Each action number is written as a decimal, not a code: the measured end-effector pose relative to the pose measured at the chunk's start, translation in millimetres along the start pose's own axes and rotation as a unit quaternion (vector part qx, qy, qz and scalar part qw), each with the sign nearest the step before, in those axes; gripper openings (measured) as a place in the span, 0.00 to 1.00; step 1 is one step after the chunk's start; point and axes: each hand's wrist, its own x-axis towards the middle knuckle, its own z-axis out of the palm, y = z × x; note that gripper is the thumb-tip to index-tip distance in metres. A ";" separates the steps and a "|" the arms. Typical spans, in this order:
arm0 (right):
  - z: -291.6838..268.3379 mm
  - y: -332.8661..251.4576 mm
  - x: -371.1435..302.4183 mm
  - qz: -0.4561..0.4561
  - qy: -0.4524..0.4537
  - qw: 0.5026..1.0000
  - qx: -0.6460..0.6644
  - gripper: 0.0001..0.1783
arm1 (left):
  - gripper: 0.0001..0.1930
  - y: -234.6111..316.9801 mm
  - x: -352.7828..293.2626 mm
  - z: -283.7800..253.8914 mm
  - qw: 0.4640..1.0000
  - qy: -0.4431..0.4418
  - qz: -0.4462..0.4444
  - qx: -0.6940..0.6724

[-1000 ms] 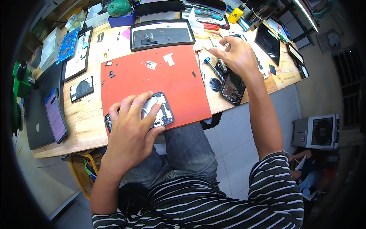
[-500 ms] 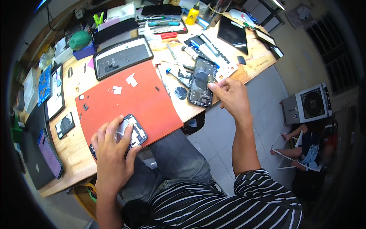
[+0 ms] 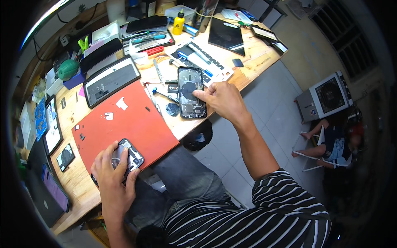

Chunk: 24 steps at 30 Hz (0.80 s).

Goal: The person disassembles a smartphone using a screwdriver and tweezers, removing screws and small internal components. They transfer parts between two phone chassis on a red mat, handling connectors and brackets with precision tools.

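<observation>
My right hand (image 3: 225, 100) is closed on the right edge of an opened black phone (image 3: 191, 87), its thumb pressed onto the exposed inside. A dark round coil and small boards show in this phone, which is over the table's front edge. At the near edge of the red mat (image 3: 136, 120), my left hand (image 3: 112, 173) curls over a second opened phone (image 3: 135, 156), fingers on the far side and thumb on the near side. Pale metal parts show at its uncovered end; my hand hides the rest. Small white pieces (image 3: 122, 103) lie on the mat.
Beyond the right-hand phone lie a white keyboard frame (image 3: 223, 73), screwdrivers and a dark tablet (image 3: 226, 36). A yellow bottle (image 3: 178, 23) stands at the back. A purple-screened phone (image 3: 55, 188) rests on a black laptop (image 3: 41, 204) at left. A person sits on the right.
The view has shifted, so the table appears farther left. The right-hand phone has turned slightly counterclockwise and now looks nearly upright in the picture. My left hand keeps its grip on the second phone.
</observation>
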 end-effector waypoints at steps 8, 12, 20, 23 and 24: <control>-0.7 12.2 13.2 -0.005 0.005 1.000 0.023 0.24 | 0.26 0.3 2.6 0.6 1.000 -0.003 0.008 -0.009; 8.2 -4.6 10.8 -0.047 0.022 0.997 -0.054 0.26 | 0.27 2.5 -0.9 -2.5 1.000 -0.010 -0.016 -0.001; -5.0 -1.4 29.4 -0.014 0.003 0.999 -0.046 0.17 | 0.26 0.9 0.1 2.0 1.000 0.003 0.001 0.005; -13.5 9.9 41.6 -0.080 0.019 0.995 -0.060 0.14 | 0.26 1.5 0.5 1.3 1.000 0.000 -0.002 0.005; -19.4 9.2 44.8 -0.102 0.025 0.992 -0.076 0.13 | 0.26 1.7 0.5 1.1 1.000 -0.003 -0.004 0.004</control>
